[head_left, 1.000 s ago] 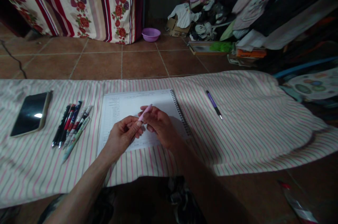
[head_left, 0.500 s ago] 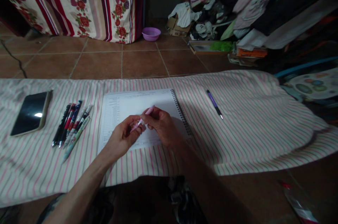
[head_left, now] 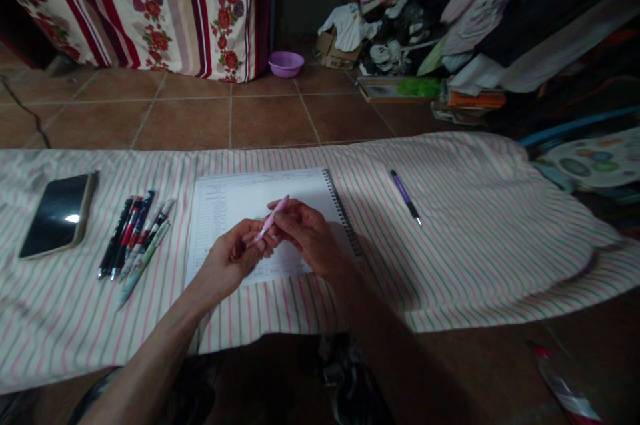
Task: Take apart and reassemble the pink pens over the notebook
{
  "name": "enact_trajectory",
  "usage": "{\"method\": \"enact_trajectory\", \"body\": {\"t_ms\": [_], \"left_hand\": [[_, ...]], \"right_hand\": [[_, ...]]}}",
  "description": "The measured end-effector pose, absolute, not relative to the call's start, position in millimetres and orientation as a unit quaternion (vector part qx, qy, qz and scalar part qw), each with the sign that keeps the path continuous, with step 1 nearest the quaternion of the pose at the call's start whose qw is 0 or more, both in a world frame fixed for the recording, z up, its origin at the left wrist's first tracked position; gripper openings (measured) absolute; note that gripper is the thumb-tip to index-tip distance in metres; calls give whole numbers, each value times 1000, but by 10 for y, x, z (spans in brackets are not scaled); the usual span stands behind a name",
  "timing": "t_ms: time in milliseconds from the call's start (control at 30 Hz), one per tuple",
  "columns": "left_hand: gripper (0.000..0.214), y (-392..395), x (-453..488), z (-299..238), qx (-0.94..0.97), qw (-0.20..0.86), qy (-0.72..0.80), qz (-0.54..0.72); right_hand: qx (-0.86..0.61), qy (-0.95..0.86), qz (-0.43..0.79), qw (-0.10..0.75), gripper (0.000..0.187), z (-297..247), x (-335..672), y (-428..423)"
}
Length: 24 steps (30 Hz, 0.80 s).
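Over the open notebook (head_left: pixel 280 185), both my hands are on a slim pink pen (head_left: pixel 276 215) that slants up to the right. My left hand (head_left: pixel 237 250) pinches the pen's lower end between thumb and fingers. Closed round its upper part is my right hand (head_left: pixel 307 228), with the pink end sticking out above the fingers. A whitish section shows low on the pen, near the left fingertips, which partly hide it. The notebook has a black spiral along its right side and printed lines on its page.
To the left lie several pens (head_left: pixel 135 231) in a bunch and a dark-screened phone (head_left: pixel 57 215). A purple and black pen (head_left: pixel 406 197) rests right of the notebook on the striped cloth (head_left: pixel 465 231). Beyond, a purple basin (head_left: pixel 286 65) stands on the tiled floor.
The pink pen has tilted a little steeper, and more of its upper part shows. My right fingers have shifted along it. My left hand has barely moved.
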<state>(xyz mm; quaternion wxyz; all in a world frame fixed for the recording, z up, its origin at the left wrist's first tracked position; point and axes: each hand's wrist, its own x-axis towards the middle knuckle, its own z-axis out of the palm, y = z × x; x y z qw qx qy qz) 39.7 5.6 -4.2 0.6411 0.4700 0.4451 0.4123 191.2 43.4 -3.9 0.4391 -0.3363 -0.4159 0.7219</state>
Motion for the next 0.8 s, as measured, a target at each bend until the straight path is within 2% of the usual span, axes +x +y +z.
{"method": "enact_trajectory", "body": {"t_ms": [100,367,500,667,800], "left_hand": [[19,60,398,-10,473,641,447,406],[21,48,389,-44,468,642,450,407],[19,59,407,-6,460,647,443,417],[20,71,405,17,451,650,436,429],[22,65,407,16,443,652,440,430]], "right_hand": [[-333,-414,725,438,33,-51,1927,437],[-404,-440,672,437,18,20,1934,461],[-382,-453,681,430,19,-17,1933,465],[-355,-425,712,432,31,-44,1930,452],[-355,-422,713,433,30,-19,1932,449]]}}
